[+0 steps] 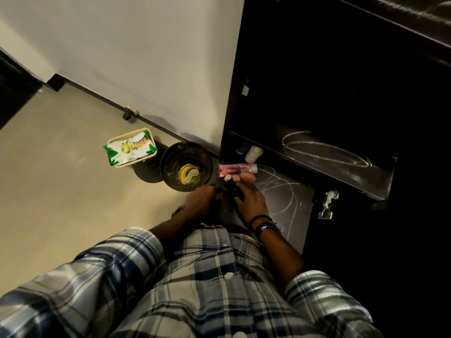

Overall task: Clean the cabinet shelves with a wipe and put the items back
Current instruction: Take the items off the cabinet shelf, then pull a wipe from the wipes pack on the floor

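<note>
Both my hands meet low in front of the dark cabinet (pixel 317 93). My right hand (pixel 251 198) holds a pink clear bottle (pixel 238 169) lying sideways, its cap pointing right. My left hand (pixel 202 201) grips a dark item with a small white cap (pixel 227 178); its body is too dark to make out. A white bottle (pixel 253 153) stands on the lower shelf just inside the cabinet's left edge. The middle shelf (pixel 341 154) shows pale looping streaks. A green and white pack of wipes (pixel 130 148) lies in a cream tub on the floor to the left.
A black round bin (pixel 186 167) with yellow and white scraps inside stands on the floor between the wipes and the cabinet. Its lid (pixel 146 170) lies beside it. The open cabinet door (pixel 288 203) with a metal hinge (pixel 327 203) lies low at right. Beige floor stretches left.
</note>
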